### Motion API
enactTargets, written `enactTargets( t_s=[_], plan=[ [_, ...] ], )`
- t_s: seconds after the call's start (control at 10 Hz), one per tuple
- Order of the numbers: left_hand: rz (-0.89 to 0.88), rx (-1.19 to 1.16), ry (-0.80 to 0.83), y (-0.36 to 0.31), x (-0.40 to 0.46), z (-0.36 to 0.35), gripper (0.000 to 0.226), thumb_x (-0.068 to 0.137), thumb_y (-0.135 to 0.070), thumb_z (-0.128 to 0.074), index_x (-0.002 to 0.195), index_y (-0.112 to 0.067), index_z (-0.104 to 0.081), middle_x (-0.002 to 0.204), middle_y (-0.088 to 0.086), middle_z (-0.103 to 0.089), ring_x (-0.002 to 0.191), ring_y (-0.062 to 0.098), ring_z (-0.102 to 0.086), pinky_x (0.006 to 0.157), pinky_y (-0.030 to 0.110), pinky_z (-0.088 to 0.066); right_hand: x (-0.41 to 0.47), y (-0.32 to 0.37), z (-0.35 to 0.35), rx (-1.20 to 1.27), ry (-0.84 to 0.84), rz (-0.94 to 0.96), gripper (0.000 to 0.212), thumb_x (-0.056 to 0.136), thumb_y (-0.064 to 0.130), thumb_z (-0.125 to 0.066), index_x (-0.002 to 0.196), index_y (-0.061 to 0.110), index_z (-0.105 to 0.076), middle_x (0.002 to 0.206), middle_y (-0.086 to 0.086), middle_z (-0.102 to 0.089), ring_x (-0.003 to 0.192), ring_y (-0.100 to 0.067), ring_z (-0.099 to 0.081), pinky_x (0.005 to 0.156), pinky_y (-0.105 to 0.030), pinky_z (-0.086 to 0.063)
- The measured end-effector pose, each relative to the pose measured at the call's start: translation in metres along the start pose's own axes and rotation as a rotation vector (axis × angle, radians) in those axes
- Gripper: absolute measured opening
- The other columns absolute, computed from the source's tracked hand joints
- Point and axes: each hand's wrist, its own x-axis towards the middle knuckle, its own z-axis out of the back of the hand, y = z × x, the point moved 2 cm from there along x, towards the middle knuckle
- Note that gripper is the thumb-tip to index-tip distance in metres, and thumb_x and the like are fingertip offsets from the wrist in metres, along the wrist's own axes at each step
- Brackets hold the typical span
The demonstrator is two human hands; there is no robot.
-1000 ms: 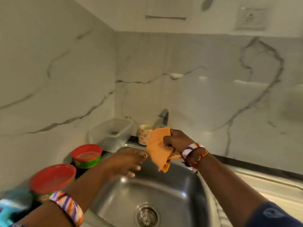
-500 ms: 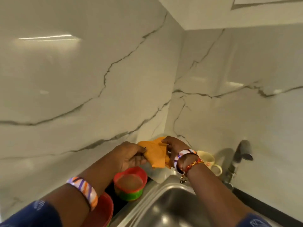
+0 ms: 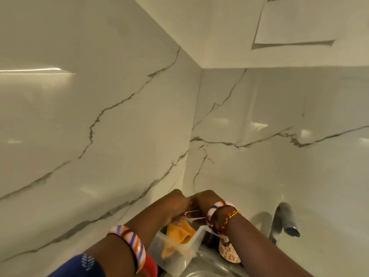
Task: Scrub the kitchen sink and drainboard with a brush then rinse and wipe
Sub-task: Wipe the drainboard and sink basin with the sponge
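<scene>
Orange cloth (image 3: pixel 180 232) now lower, over clear container (image 3: pixel 196 239), both hands closer.

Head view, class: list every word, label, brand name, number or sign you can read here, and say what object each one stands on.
None can be read.
Paper sheet on the wall: a faint dark mark at its top edge, too small and blurred to read.
Patterned cup: orange flower pattern only, no letters.
Blue sleeve: a pale striped motif, not text.
Clear plastic container and tap: no label visible.
</scene>
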Motion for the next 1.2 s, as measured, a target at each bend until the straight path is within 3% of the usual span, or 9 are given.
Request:
enactTargets(
  t_s=[0.1, 0.2, 0.4, 0.7, 0.8, 0.9, 1.0, 1.1, 1.2],
  plan=[
    [-0.058, 0.025, 0.030, -0.011, -0.013, -0.002, 0.024, 0.090, -0.014, -0.054, 0.106, 0.002, -0.062, 0.092, 0.014, -0.065, 0.077, 0.017, -0.062, 0.073, 0.030, -0.054, -0.027, 0.013, 0.009, -0.064, -0.015, 0.059, 0.035, 0.092, 0.009, -0.049, 0.124, -0.005, -0.053, 0.094, -0.012, -0.056, 0.063, -0.015, -0.053, 0.057, -0.024, -0.048],
    [-0.165, 0.121, 0.096, -0.041, -0.068, 0.000, 0.019, 0.090, -0.012, -0.055, 0.100, 0.002, -0.063, 0.083, 0.010, -0.062, 0.072, 0.015, -0.060, 0.065, 0.026, -0.052, -0.080, 0.030, 0.024, -0.274, -0.085, 0.186, 0.028, 0.091, 0.006, -0.046, 0.111, -0.006, -0.061, 0.100, -0.017, -0.065, 0.072, -0.022, -0.064, 0.065, -0.032, -0.055],
    [-0.242, 0.216, 0.108, -0.061, -0.130, 0.005, 0.021, 0.090, -0.010, -0.055, 0.104, 0.004, -0.062, 0.090, 0.012, -0.062, 0.079, 0.016, -0.060, 0.067, 0.025, -0.053, -0.144, 0.047, 0.032, -0.448, -0.101, 0.278, 0.028, 0.090, 0.007, -0.044, 0.104, -0.004, -0.066, 0.104, -0.019, -0.069, 0.088, -0.028, -0.070, 0.066, -0.032, -0.055],
    [-0.215, 0.428, -0.022, 0.007, -0.200, 0.025, 0.024, 0.091, -0.023, -0.056, 0.097, -0.001, -0.063, 0.080, 0.005, -0.058, 0.074, 0.015, -0.056, 0.056, 0.018, -0.042, -0.224, 0.019, -0.009, -0.475, 0.060, 0.335, 0.030, 0.091, 0.008, -0.042, 0.111, 0.003, -0.063, 0.103, -0.012, -0.069, 0.079, -0.020, -0.064, 0.047, -0.013, -0.044],
    [-0.102, 0.747, -0.218, 0.082, -0.231, 0.060, 0.045, 0.085, -0.043, -0.053, 0.095, -0.002, -0.065, 0.076, 0.003, -0.058, 0.075, 0.017, -0.057, 0.056, 0.019, -0.038, -0.243, -0.008, -0.044, -0.504, 0.182, 0.332, 0.029, 0.088, 0.004, -0.045, 0.109, 0.001, -0.064, 0.097, -0.011, -0.069, 0.069, -0.016, -0.060, 0.044, -0.013, -0.042],
    [0.049, 0.783, -0.337, 0.136, -0.253, 0.083, 0.034, 0.085, -0.043, -0.054, 0.089, -0.010, -0.062, 0.089, 0.005, -0.063, 0.085, 0.021, -0.063, 0.062, 0.023, -0.043, -0.254, -0.028, -0.071, -0.509, 0.266, 0.302, 0.030, 0.088, 0.002, -0.045, 0.111, -0.003, -0.062, 0.091, -0.003, -0.069, 0.065, -0.013, -0.059, 0.043, -0.014, -0.042],
    [0.228, 0.852, -0.442, 0.192, -0.289, 0.088, 0.031, 0.086, -0.048, -0.051, 0.086, -0.017, -0.053, 0.092, 0.002, -0.063, 0.078, 0.018, -0.065, 0.060, 0.022, -0.044, -0.267, -0.051, -0.110, -0.517, 0.364, 0.285, 0.031, 0.090, 0.000, -0.043, 0.115, -0.006, -0.059, 0.099, -0.008, -0.069, 0.059, -0.009, -0.053, 0.034, -0.007, -0.036],
    [0.288, 0.893, -0.422, 0.217, -0.298, 0.075, 0.038, 0.085, -0.059, -0.049, 0.092, -0.022, -0.055, 0.089, -0.002, -0.063, 0.069, 0.012, -0.063, 0.057, 0.021, -0.041, -0.273, -0.060, -0.133, -0.578, 0.412, 0.299, 0.031, 0.090, 0.002, -0.042, 0.115, -0.003, -0.060, 0.110, -0.016, -0.067, 0.061, -0.011, -0.056, 0.035, -0.005, -0.036],
    [0.341, 0.861, -0.379, 0.237, -0.298, 0.044, 0.045, 0.086, -0.058, -0.048, 0.100, -0.017, -0.058, 0.107, 0.002, -0.064, 0.094, 0.016, -0.064, 0.066, 0.022, -0.043, -0.280, -0.073, -0.162, -0.630, 0.475, 0.302, 0.032, 0.089, 0.002, -0.042, 0.114, -0.004, -0.061, 0.102, -0.010, -0.066, 0.070, -0.018, -0.060, 0.035, -0.004, -0.036]
  ],
)
